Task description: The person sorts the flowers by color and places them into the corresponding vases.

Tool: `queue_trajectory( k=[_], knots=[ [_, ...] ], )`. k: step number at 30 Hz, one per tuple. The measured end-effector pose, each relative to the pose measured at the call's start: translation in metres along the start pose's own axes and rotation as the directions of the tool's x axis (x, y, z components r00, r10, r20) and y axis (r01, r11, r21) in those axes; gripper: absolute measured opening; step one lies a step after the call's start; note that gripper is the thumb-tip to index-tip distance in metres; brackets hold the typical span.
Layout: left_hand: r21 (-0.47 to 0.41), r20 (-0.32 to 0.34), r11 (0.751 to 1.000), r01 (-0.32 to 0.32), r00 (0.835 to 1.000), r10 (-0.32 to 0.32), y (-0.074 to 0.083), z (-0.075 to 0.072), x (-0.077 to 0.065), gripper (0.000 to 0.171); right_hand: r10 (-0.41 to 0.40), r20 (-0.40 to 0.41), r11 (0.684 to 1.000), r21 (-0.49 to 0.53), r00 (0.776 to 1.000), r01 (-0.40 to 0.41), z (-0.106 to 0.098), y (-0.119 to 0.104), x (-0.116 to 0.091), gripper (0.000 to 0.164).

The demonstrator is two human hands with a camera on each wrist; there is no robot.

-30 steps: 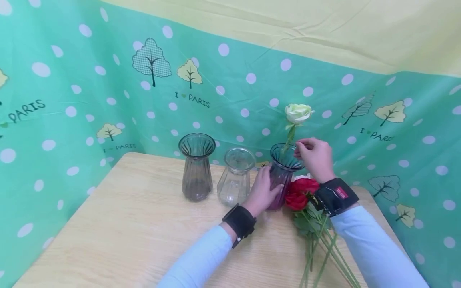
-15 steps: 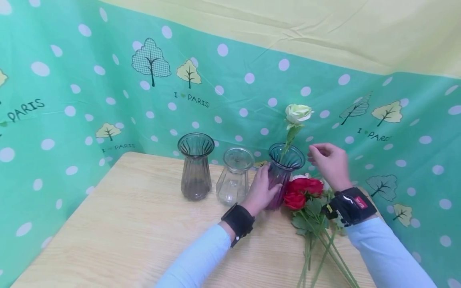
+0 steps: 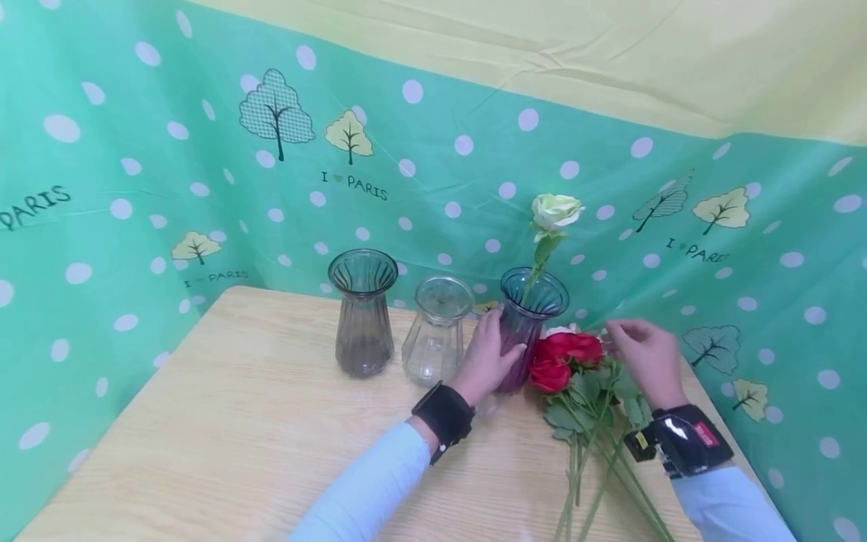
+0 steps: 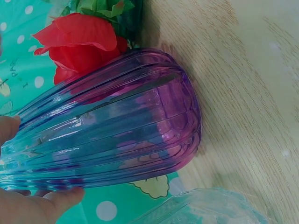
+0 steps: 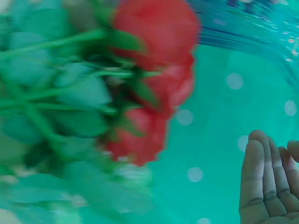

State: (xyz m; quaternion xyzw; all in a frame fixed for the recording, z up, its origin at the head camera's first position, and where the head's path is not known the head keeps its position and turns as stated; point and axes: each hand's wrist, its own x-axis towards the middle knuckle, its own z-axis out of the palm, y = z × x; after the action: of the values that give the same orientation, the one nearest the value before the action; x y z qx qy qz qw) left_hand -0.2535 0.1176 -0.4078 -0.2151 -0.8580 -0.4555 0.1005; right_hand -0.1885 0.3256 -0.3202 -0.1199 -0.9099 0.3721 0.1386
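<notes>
My left hand grips a ribbed glass vase, blue at the top and purple at the base. In the left wrist view the thumb and fingers lie on either side of the vase. A single white rose stands in it, leaning a little right, its stem going down past the rim. My right hand holds nothing and is above the right side of a flower bunch with red roses and green stems. In the right wrist view its fingers are extended, beside the blurred red roses.
Left of the held vase stand a clear glass vase and a grey glass vase on the wooden table. Long stems trail toward the table's front. A green dotted curtain hangs close behind.
The right hand has left the white rose's stem at the vase rim and moved right and down to the flower bunch. The left hand stays on the vase.
</notes>
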Motion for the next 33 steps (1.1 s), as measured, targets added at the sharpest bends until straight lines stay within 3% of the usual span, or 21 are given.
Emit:
queue_trajectory(
  k=[7,17,24,33],
  knots=[
    [0.001,-0.002,1.0,0.0,1.0,0.0,-0.002,0.001,0.0,0.071,0.087,0.018,0.996,0.011,0.996,-0.087,0.002,0.042,-0.018,0.048],
    [0.011,-0.006,1.0,-0.006,1.0,0.006,-0.003,0.001,0.0,0.071,0.267,0.058,0.962,0.053,0.962,-0.27,0.009,0.087,-0.034,0.047],
    [0.019,-0.005,1.0,-0.001,1.0,0.001,-0.002,0.0,0.0,0.071,0.307,0.043,0.944,0.118,0.951,-0.31,0.024,0.126,-0.026,0.043],
    [0.03,0.002,1.0,0.002,1.0,-0.002,-0.002,0.001,0.0,0.071,0.333,0.094,0.935,0.099,0.938,-0.341,0.039,0.173,-0.004,0.039]
  ],
)
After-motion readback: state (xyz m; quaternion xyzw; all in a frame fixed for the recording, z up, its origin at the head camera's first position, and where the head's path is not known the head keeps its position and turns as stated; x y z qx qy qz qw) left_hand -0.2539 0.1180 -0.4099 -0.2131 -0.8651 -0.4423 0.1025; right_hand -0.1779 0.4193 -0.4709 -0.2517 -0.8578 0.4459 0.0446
